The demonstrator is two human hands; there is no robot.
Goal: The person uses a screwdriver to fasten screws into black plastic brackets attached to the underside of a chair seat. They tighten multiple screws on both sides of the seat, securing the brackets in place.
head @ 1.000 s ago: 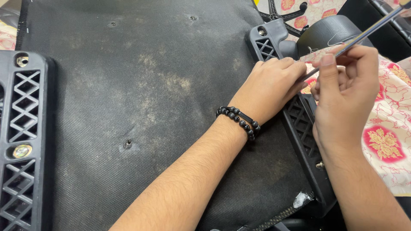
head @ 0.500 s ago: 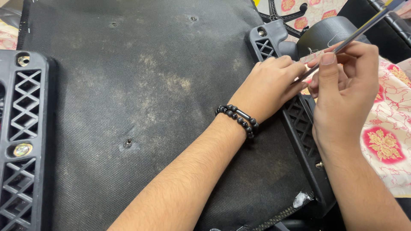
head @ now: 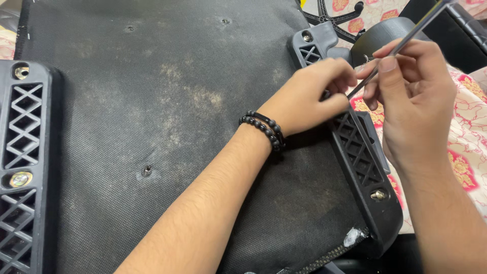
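Note:
An upturned chair seat (head: 167, 127), covered in black fabric, lies flat before me. A black plastic bracket (head: 362, 162) with lattice holes runs along its right edge. My left hand (head: 314, 94), a beaded bracelet on its wrist, rests on the middle of that bracket with the fingers pinched together; what they pinch is hidden. My right hand (head: 413, 99) grips a thin metal tool (head: 406, 38), its shaft slanting down-left so the tip meets the left fingers.
A matching bracket (head: 23, 167) with bolts sits on the seat's left edge. A bolt (head: 378, 194) shows in the right bracket. Small screw holes dot the fabric. Floral cloth (head: 469, 147) lies at right, dark chair parts (head: 385, 30) at the top right.
The hands stay together at the right bracket; the tool's shaft has shifted slightly and the right fingers have adjusted their grip.

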